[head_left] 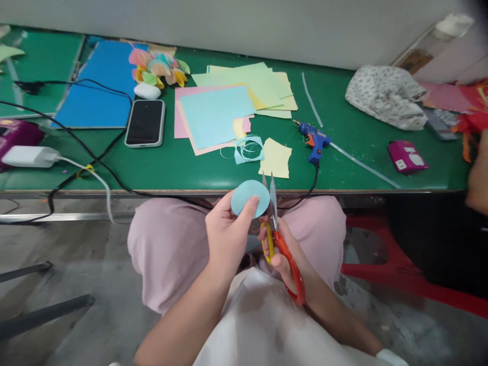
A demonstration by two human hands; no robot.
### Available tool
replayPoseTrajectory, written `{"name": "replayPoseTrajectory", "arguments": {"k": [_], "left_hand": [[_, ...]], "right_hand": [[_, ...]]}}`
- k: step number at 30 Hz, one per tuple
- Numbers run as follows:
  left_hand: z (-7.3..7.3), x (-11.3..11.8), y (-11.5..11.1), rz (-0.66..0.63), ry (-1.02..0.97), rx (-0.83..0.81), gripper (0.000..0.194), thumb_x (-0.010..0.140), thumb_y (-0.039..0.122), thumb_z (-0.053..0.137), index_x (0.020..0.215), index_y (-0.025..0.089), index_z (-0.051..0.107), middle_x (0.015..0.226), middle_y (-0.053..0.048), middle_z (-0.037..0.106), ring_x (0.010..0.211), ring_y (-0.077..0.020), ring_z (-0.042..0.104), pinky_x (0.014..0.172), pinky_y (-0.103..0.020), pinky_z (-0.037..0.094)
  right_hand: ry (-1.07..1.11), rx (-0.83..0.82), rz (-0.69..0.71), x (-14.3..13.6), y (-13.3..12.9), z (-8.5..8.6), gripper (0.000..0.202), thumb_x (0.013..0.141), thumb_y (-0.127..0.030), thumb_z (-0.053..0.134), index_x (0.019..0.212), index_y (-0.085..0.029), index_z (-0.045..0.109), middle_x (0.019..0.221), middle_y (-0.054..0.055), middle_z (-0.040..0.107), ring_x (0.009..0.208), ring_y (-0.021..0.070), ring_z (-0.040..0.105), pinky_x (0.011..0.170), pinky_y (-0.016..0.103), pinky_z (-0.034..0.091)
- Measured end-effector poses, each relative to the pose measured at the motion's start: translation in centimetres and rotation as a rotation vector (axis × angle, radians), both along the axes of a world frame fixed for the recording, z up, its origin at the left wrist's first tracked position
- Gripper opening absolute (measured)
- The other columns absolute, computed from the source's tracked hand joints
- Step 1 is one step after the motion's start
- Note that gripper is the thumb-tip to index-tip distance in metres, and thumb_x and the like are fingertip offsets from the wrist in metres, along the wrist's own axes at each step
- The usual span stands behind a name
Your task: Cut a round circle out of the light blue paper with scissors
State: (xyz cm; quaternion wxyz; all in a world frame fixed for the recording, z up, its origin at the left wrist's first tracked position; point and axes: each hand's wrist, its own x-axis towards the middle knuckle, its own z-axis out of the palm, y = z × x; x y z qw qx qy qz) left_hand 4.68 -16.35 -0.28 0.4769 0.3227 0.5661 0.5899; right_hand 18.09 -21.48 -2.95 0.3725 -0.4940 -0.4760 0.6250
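Note:
Between thumb and fingers, my left hand (229, 229) pinches a light blue paper circle (246, 198) above my lap. My right hand (284, 254) grips a pair of scissors (284, 249) with one red and one yellow handle. Their blades are slightly apart, pointing away from me, just right of the circle. On the table edge beyond lie thin blue paper offcuts (248, 149) and a pale yellow paper piece (275, 158). Behind these, a light blue sheet (215, 114) tops a stack of coloured paper.
A blue glue gun (314, 140) with a cord and glue sticks lies right of the paper. A phone (145, 123), paper petals (158, 66) and cables are at the left. A patterned cloth (385, 96) sits at the right, near another person's arm (478, 175).

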Motion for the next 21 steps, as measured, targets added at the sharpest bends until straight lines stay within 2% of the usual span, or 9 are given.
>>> {"name": "replayPoseTrajectory", "arguments": {"k": [5, 11, 21], "left_hand": [[0.07, 0.0, 0.07, -0.004, 0.006, 0.009, 0.019, 0.077, 0.035, 0.086, 0.086, 0.02, 0.081, 0.065, 0.005, 0.07, 0.054, -0.0076, 0.057, 0.05, -0.016, 0.048], [-0.11, -0.27, 0.13, 0.005, 0.037, 0.0, 0.021, 0.076, 0.035, 0.086, 0.089, 0.019, 0.081, 0.072, 0.003, 0.073, 0.062, -0.0101, 0.061, 0.056, -0.017, 0.05], [0.16, -0.25, 0.07, -0.02, 0.073, -0.013, 0.024, 0.076, 0.037, 0.084, 0.09, 0.019, 0.081, 0.068, 0.002, 0.071, 0.055, -0.0108, 0.058, 0.052, -0.021, 0.05]], "right_hand": [[0.002, 0.022, -0.004, 0.0, 0.04, -0.17, 0.081, 0.072, -0.092, 0.061, 0.123, -0.03, 0.055, 0.102, 0.002, 0.054, 0.075, 0.0178, 0.045, 0.066, 0.032, 0.042], [0.027, -0.015, -0.002, 0.01, 0.09, 0.16, 0.091, 0.065, -0.094, 0.065, 0.129, -0.032, 0.052, 0.104, 0.002, 0.053, 0.077, 0.0185, 0.046, 0.068, 0.033, 0.043], [0.042, -0.007, 0.008, 0.09, 0.0, -0.33, 0.079, 0.07, -0.092, 0.065, 0.122, -0.033, 0.053, 0.099, 0.0, 0.05, 0.072, 0.017, 0.045, 0.065, 0.033, 0.039]]}}
